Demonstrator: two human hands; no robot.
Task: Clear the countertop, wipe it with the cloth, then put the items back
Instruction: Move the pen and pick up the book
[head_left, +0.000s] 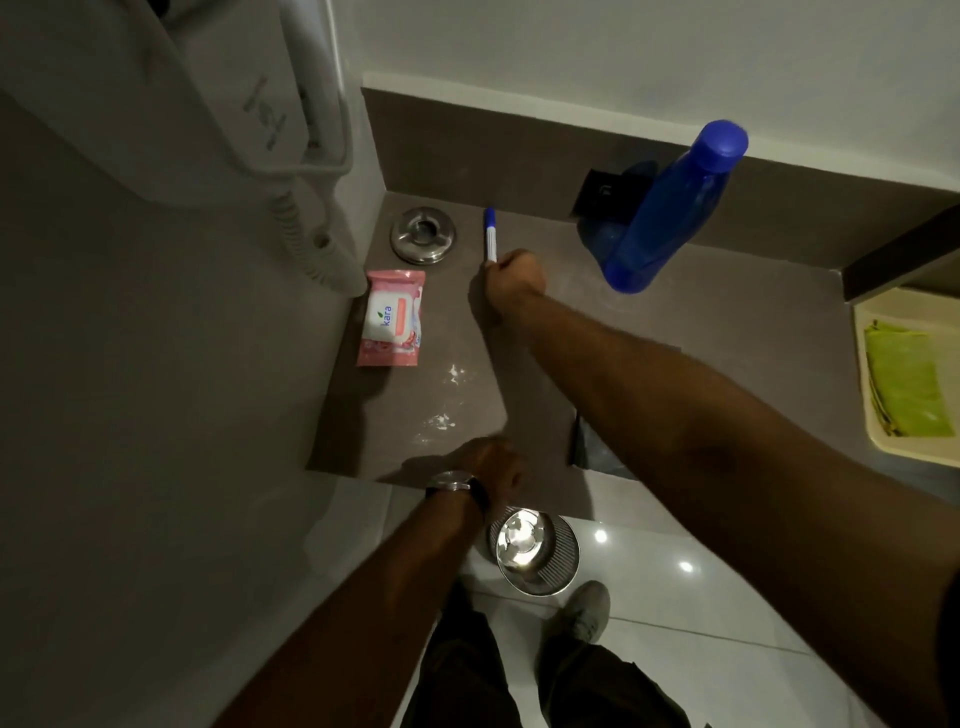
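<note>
A brown stone bench (701, 322) fills a white-walled corner above glossy floor tiles. The right hand (517, 278) is closed around a blue-capped marker (490, 235). Left of it lie a steel ashtray (423, 233) and a pink wipes packet (392, 318); right stands a blue bottle (670, 208). The left hand (485, 462) rests fingers-curled on the bench edge near white powder (441, 421). A green cloth (906, 384) lies far right.

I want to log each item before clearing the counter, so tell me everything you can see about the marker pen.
The marker pen is slim, with a white barrel and a blue cap, plastic by the look of it. The cap points toward the back wall; the near end is gripped in the closed right hand. It sits low over the brown countertop, between the round metal ashtray and the blue bottle. Whether it touches the surface is unclear.
</note>
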